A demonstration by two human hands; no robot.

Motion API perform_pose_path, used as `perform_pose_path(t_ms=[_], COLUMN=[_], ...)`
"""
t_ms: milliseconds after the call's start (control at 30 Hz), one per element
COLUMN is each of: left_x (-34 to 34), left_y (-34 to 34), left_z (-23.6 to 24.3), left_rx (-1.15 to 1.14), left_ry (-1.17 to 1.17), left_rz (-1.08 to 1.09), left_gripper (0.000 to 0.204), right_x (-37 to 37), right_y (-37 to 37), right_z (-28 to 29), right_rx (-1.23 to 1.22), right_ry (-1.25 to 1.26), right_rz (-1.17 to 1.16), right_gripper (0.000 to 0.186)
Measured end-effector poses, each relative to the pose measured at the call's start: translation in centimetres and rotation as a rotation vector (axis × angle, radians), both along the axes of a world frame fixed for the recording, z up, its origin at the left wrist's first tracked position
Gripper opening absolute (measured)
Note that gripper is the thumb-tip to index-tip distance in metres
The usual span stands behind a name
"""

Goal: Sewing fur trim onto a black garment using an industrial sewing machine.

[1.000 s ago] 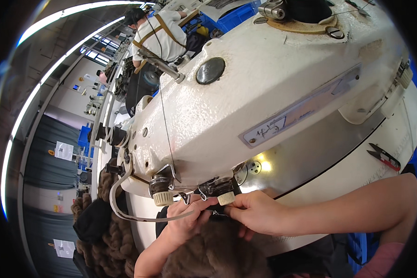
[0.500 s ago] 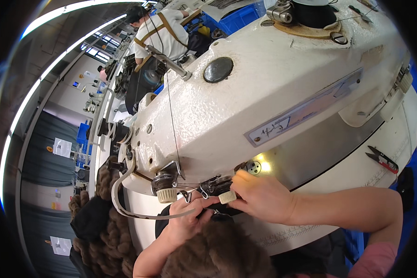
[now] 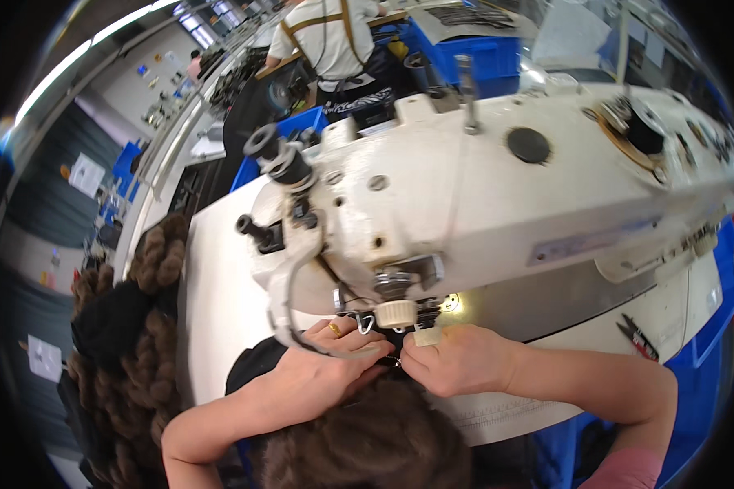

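Note:
A brown fur garment (image 3: 367,444) with black cloth (image 3: 257,363) along its edge lies in front of me, its upper edge under the head of a white sewing machine (image 3: 465,204). My left hand (image 3: 318,371), with a gold ring, is closed over the black cloth, thumb and fingers pinching its edge. Close by on the right, my right hand (image 3: 465,359) is curled with its fingertips at the same edge, just below a cream tension knob (image 3: 426,336). A short strip like zipper teeth (image 3: 394,360) shows between the hands. The needle area is hidden.
Red-and-black thread snips (image 3: 640,337) lie on the white table (image 3: 220,269) at right. More brown fur and black pieces (image 3: 126,326) are heaped at left. Blue bins (image 3: 465,61) stand behind the machine, where a person in a white shirt (image 3: 326,41) works.
The view has swung, so the machine sits lower and further right. My left hand now lies flatter across the cloth, and my right hand has come down from beside the knob to the garment edge.

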State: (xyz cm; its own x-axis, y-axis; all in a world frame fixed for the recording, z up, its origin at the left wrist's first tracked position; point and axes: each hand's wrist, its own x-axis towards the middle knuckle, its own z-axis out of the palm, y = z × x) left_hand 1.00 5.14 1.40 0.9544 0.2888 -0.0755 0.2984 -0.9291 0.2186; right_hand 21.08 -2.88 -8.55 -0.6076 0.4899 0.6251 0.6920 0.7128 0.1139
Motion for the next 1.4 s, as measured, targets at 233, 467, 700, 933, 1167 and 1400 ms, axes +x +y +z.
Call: perform_pose_path(t_ms=[233,467,700,933,1167,1400], left_x=[-1.3,-0.9,-1.0,-1.2,-0.5,-0.5], left_y=[0.2,0.1,0.2,0.5,1.1,0.4], left_z=[-2.7,-3.2,-3.4,-3.4,-2.5,-2.6], left_rx=[0.041,0.052,0.05,0.011,0.087,0.129], left_ry=[-0.084,-0.148,-0.159,-0.23,-0.101,-0.064], left_rz=[-0.013,0.008,-0.024,-0.03,-0.026,0.001], left_gripper=[0.033,0.031,0.027,0.028,0.049,0.045], right_x=[0.6,0.7,1.3,1.5,1.0,0.6], right_y=[0.0,-1.3,-0.7,-0.5,-0.7,-1.3], right_z=[0.8,2.2,2.4,2.2,1.4,1.6], right_rx=[-0.11,-0.554,-0.304,-0.035,-0.022,-0.135], right_ry=[0.0,-0.031,-0.103,-0.308,-0.151,-0.117], right_rz=[0.041,-0.07,-0.015,0.009,-0.056,-0.066], right_gripper=[0.021,0.031,0.027,0.024,0.028,0.031])
